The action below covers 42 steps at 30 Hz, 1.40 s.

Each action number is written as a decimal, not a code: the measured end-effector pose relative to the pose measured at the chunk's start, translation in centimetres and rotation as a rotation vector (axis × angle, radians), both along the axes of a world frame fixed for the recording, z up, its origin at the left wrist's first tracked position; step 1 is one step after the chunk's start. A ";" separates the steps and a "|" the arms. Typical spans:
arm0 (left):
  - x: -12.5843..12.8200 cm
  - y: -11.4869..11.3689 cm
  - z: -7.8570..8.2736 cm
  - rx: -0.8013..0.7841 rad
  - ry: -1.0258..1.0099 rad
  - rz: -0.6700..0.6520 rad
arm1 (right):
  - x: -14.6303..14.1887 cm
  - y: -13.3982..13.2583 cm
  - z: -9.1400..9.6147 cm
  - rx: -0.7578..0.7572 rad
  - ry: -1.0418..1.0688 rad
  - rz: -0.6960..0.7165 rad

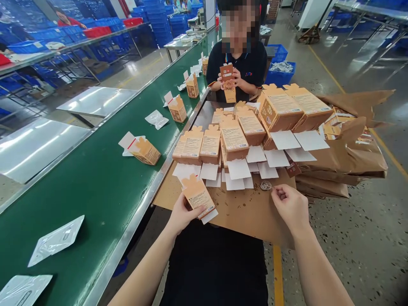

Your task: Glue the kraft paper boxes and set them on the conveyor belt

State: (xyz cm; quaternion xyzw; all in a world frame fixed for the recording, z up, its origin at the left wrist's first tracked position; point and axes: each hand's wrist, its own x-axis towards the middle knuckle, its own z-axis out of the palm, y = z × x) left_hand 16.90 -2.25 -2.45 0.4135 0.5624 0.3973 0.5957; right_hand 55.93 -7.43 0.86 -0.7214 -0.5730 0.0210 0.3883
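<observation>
My left hand (186, 213) grips a small tan and brown paper carton (198, 193) with printed text, its scalloped top flap up and a white flap at its lower end. The carton is tilted over the near edge of the cardboard-covered table. My right hand (289, 205) is closed in a pinch at the table's right side. Its fingertips are beside a small pale coil (265, 185) lying on the cardboard; whether they hold its end is too small to tell. Ahead of both hands are stacked cartons (234, 138) with white flaps (238, 169) sticking out toward me.
A green conveyor belt (105, 182) runs along the left, carrying silver pouches (57, 240) and open cartons (145, 149). Across the table a co-worker (237, 63) holds a carton (228, 85) in both hands. Brown wrapping paper (347, 157) bulges at the right. Blue crates (280, 72) stand behind.
</observation>
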 end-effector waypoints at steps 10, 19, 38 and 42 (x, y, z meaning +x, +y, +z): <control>0.3 -0.5 2.0 -0.045 -0.015 -0.037 | -13.6 -5.9 -0.7 0.063 0.383 0.339; 0.2 -0.8 1.9 -0.022 0.014 -0.042 | -16.5 -4.2 -3.0 0.008 0.380 0.450; 2.1 -4.0 -0.7 0.296 0.309 -0.150 | -11.4 -8.2 -2.8 0.012 0.505 0.165; 0.9 -3.8 -0.4 0.297 0.381 -0.052 | -11.4 -8.3 -2.7 0.042 0.507 0.170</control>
